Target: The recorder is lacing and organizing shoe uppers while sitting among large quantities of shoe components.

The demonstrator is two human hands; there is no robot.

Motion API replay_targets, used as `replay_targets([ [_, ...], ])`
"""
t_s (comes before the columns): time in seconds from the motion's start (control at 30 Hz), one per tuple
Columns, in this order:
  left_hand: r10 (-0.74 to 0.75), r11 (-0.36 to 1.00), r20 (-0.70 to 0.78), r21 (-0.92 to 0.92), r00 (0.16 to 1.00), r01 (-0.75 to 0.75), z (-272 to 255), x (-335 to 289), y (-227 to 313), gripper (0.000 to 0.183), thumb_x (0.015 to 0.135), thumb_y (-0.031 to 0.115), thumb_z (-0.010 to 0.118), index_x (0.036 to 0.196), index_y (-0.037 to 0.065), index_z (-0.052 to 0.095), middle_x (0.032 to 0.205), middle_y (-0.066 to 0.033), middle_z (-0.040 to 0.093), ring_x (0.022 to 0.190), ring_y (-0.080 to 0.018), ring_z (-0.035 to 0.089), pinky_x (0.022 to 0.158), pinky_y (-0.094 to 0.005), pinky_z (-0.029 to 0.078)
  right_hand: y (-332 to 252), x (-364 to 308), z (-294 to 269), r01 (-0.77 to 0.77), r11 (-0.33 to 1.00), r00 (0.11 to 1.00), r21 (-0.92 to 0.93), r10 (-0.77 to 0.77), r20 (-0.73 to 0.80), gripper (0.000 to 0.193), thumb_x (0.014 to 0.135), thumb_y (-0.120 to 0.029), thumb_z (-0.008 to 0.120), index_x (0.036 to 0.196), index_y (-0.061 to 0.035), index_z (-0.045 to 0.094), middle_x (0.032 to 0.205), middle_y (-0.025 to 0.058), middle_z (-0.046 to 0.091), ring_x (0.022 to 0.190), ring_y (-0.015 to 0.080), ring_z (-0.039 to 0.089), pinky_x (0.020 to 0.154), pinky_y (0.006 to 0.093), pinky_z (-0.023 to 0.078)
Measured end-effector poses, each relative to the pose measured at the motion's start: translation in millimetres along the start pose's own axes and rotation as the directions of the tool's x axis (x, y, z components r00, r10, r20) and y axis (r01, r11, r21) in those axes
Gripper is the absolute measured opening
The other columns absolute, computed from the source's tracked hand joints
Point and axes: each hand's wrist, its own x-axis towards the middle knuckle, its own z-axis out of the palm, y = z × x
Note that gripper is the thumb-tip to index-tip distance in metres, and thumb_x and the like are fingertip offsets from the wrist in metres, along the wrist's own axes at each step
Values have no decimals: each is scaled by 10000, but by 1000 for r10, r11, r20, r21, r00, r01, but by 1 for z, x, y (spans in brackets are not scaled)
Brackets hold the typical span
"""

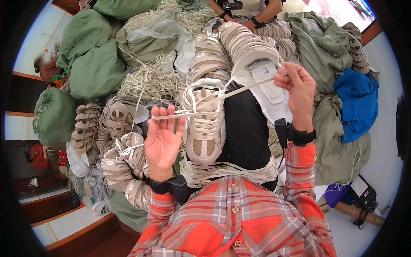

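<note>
A beige and white sneaker [203, 145] rests on my lap, toe toward me, with cream laces crossing its front. My left hand [164, 145] is left of it, palm up and fingers stretched out. One cream shoelace [175, 115] lies across those fingers and runs to the sneaker. My right hand [297, 88] is raised to the upper right, thumb and fingers pinched on another shoelace [244, 91]. That lace slants down, taut, to the top of the sneaker. A bundle of loose laces [231, 170] lies over my lap.
Nested shoe uppers [248, 43] are stacked ahead, with a person's hands [239, 21] behind them. A tangled lace pile [150, 83] and green sacks [96, 68] lie to the left. More sneakers [128, 152] sit by my left arm. Blue cloth [357, 105] is at the right.
</note>
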Motion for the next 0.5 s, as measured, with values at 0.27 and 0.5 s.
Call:
replay_targets([
  [0.27,-356,761,37,-568,934,313,-24,-8,-15,303,973,166,429,1242,62,521,1176,-90,625,1127,-195,575,987,-412,427,-19,31,-71,81,521,747,-849,-596,-295,241,904,-219,596,865,18,622,624,43,601,501,97,588,436,262,449],
  [0.5,2,210,-18,978,1000,17,4,12,17,275,887,-32,458,1130,52,556,1157,-64,587,1082,-223,522,871,-380,450,-50,14,-110,222,802,762,-555,-498,-415,233,870,-167,652,887,64,623,716,83,631,536,135,607,490,258,516],
])
